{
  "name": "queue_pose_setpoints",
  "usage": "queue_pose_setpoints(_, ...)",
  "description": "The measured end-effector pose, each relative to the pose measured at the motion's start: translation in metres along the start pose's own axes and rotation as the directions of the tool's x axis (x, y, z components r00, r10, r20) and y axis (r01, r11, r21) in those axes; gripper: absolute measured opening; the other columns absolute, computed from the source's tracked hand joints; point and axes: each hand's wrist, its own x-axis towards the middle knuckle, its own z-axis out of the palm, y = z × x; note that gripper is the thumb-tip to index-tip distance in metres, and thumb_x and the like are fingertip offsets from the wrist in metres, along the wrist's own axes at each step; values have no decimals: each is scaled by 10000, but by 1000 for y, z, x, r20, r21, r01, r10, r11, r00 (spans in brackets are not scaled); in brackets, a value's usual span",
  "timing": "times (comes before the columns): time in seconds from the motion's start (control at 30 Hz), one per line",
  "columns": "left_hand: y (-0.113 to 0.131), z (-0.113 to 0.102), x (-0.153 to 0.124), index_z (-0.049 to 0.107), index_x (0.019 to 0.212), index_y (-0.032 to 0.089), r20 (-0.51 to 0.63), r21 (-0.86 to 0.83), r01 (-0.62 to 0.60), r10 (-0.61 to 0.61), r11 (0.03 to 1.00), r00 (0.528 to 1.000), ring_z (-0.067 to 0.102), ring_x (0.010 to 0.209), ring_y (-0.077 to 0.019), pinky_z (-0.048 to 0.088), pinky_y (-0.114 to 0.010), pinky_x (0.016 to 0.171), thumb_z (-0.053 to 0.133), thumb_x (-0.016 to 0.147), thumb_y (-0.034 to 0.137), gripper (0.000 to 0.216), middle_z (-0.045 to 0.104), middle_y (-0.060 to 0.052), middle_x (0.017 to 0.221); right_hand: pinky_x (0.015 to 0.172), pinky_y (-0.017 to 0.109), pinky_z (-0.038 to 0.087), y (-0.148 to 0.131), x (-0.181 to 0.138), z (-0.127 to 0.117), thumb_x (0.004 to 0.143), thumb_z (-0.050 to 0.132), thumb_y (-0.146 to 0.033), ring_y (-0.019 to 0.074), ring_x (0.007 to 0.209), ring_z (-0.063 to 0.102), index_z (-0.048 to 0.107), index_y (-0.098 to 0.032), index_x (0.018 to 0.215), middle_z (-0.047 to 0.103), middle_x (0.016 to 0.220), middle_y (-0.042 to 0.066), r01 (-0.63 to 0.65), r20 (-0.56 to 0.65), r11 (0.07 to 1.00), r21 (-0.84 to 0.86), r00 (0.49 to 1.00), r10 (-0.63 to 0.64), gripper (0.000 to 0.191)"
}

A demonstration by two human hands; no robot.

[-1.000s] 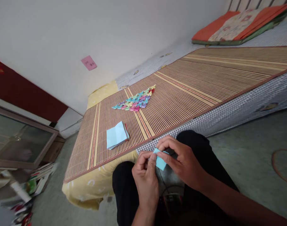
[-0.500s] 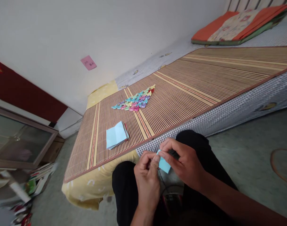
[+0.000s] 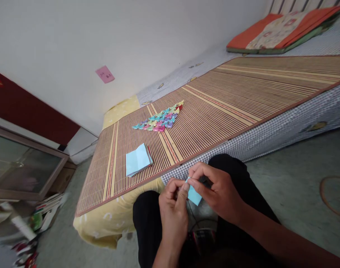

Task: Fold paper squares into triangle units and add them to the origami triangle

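A small folded piece of light blue paper [image 3: 194,196] is held between both hands above my lap. My left hand [image 3: 174,203] pinches its left edge with thumb and forefinger. From the other side, my right hand [image 3: 214,188] grips the upper corner, thumb and fingertips pressed together near my left thumb. The fingers partly cover the paper, so its upper folds are hidden. On the striped mat [image 3: 203,123] beyond lies a stack of light blue paper sheets [image 3: 138,160]. Farther back sits a cluster of colourful folded paper pieces [image 3: 160,120].
The mat covers a bed with a checked sheet [image 3: 270,137] and a yellow patterned cloth [image 3: 111,219]. Folded orange bedding [image 3: 250,31] lies at the far right. A pink note [image 3: 105,74] is on the wall. A glass-fronted cabinet [image 3: 25,163] stands at left.
Both hands stay closed on the blue paper in nearly the same place. The right hand's fingers have shifted very slightly upward.
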Motion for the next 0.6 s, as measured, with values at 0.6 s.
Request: queue_pose_setpoints(0.6,-14,4,7,624,715,157,-84,-380,92,-134,920,987,369,523,-66,317,-189,511,802,799,425,333,517,51,589,632,273,498,7,13,-6,938,602,-452,153,693,591,617,-187,858,624,748,2,-417,200,864,282,906,372,277)
